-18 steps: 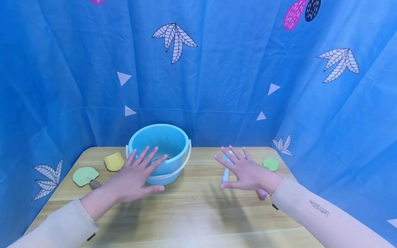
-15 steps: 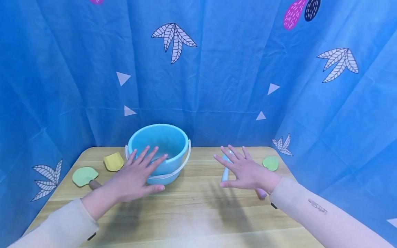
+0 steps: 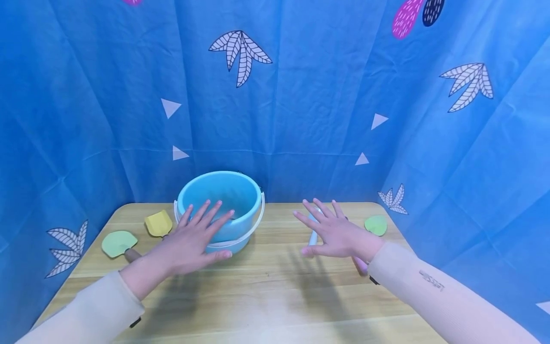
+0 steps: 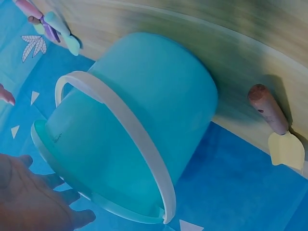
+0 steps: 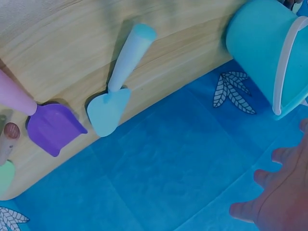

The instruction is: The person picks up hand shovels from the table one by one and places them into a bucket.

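My left hand (image 3: 191, 243) hovers with spread fingers in front of a light blue bucket (image 3: 234, 234), whose white handle (image 4: 132, 125) hangs down its side. Whether the fingertips touch the rim is unclear in the head view; the left wrist view suggests a gap. To the right, my right hand (image 3: 337, 234) is also spread in the air, holding nothing. It partly hides a light blue toy trowel (image 5: 109, 110) and a purple toy shovel (image 5: 55, 127) with a pink handle. Left of the bucket lie a yellow toy shovel (image 3: 159, 223) and a green toy shovel (image 3: 119, 243).
Another green toy shovel (image 3: 375, 225) lies near the right edge of the wooden table (image 3: 266, 296). A patterned blue curtain (image 3: 275, 114) surrounds the table at the back and both sides.
Both hands have shifted slightly, the left one a little to the right and the right one a little to the left and up. The bucket and tools stay in place.
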### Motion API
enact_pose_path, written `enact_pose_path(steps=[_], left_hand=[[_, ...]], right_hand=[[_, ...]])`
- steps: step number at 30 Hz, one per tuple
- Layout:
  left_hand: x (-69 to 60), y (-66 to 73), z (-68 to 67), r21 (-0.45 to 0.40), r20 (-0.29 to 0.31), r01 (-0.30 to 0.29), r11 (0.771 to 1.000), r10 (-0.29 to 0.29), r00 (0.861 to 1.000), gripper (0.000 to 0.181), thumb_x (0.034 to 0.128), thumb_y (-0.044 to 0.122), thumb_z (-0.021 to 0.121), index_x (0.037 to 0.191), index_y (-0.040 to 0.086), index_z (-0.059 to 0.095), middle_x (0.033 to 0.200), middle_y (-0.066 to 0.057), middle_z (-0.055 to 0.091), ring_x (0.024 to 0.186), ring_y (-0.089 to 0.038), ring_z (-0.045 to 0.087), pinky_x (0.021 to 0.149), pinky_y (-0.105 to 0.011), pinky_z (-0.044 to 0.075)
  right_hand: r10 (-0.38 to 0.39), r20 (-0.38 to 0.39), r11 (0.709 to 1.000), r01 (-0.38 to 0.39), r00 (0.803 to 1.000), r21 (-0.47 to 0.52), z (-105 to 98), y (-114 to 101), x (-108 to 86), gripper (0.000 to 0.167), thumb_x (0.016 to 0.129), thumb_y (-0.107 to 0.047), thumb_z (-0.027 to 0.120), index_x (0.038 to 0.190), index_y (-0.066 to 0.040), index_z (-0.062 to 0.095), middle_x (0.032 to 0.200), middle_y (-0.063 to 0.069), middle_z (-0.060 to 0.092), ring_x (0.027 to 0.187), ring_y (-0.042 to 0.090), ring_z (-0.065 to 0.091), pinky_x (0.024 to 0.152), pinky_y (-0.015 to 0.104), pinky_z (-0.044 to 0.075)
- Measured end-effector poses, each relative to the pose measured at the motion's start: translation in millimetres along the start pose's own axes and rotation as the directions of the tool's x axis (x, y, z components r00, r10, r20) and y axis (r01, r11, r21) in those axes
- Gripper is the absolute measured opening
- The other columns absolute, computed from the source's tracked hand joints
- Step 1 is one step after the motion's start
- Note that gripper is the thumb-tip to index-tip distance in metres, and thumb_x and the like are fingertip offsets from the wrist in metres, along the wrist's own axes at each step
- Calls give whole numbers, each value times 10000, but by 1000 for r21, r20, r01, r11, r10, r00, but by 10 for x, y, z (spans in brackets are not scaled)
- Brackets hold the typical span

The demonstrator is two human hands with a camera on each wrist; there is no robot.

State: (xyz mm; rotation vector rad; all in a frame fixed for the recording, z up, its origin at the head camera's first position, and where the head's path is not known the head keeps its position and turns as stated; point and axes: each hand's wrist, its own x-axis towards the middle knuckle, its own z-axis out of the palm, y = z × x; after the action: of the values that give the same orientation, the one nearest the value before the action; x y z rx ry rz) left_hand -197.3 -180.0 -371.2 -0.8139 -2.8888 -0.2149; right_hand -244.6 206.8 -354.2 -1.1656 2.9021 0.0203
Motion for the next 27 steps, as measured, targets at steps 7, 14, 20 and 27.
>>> enact_pose_path(steps=[7,14,20,27], left_hand=[[20,-41,53,-14,-22,12,1000,-12,1000,858,915,745,416,1603,277,205,1667,-102,114,1523,-380,21,1154,-642,26],[57,-57,96,-23,-56,9,1000,-10,998,767,962,624,488,1585,229,278,1652,-124,181,1517,-391,76,1155,-639,63],[99,-68,122,-27,-60,1,1000,-3,998,737,973,610,479,1570,210,315,1637,-143,221,1504,-415,121,1149,-649,77],[133,-88,162,-33,-88,-15,999,12,996,670,971,587,508,1495,174,444,1558,-125,392,1474,-410,230,1140,-653,106]], right_hand=[[-1,7,1000,1,1000,-16,16,-7,72,899,905,-759,409,1613,-285,124,1674,80,23,1524,374,38,1132,684,18],[7,28,1000,-8,1000,16,-12,-47,112,899,902,-756,422,1612,-293,122,1676,66,13,1528,355,9,1143,665,5],[4,30,999,-5,1000,38,-32,-64,126,901,900,-756,426,1612,-288,130,1676,64,14,1528,357,6,1143,664,5],[1,29,999,-2,1000,33,-43,-83,137,907,895,-778,395,1612,-304,108,1676,51,-1,1528,355,12,1147,660,17]])
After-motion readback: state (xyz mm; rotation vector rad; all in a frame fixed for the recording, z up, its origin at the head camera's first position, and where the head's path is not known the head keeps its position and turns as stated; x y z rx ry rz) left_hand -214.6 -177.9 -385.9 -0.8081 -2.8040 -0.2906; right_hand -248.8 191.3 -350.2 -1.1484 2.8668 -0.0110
